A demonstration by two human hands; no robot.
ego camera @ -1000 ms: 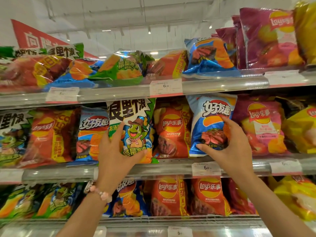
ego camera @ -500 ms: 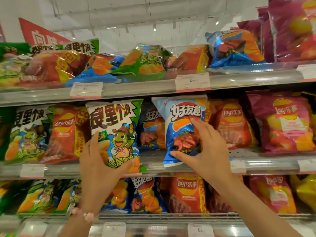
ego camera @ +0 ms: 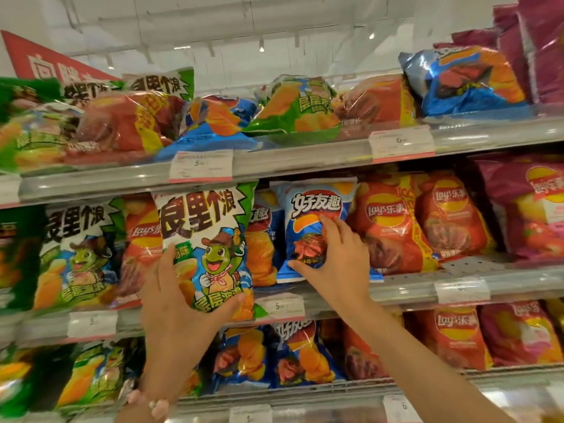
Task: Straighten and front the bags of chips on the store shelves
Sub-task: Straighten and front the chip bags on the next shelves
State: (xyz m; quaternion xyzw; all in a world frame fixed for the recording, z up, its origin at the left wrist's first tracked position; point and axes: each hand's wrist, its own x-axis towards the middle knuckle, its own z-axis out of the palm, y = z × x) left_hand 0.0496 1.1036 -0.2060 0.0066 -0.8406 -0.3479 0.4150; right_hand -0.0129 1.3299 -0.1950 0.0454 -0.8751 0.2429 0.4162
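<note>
My left hand (ego camera: 180, 303) grips the lower part of a green-and-white bag with a cartoon frog (ego camera: 207, 239), held upright in front of the middle shelf (ego camera: 406, 288). My right hand (ego camera: 332, 261) holds a blue chip bag (ego camera: 308, 215) by its lower right side, upright at the shelf's front edge. Another blue bag (ego camera: 262, 248) stands between the two, behind them. Red Lay's bags (ego camera: 393, 221) stand to the right of the blue bag.
The top shelf (ego camera: 305, 160) carries several chip bags lying flat or tilted. Purple Lay's bags (ego camera: 531, 209) fill the right side. A second frog bag (ego camera: 76, 254) stands at left. The bottom shelf (ego camera: 305, 398) holds more blue, red and green bags. Price tags (ego camera: 200, 166) line the rails.
Both held bags have moved left along the middle shelf relative to the red bags. The view has shifted left with them.
</note>
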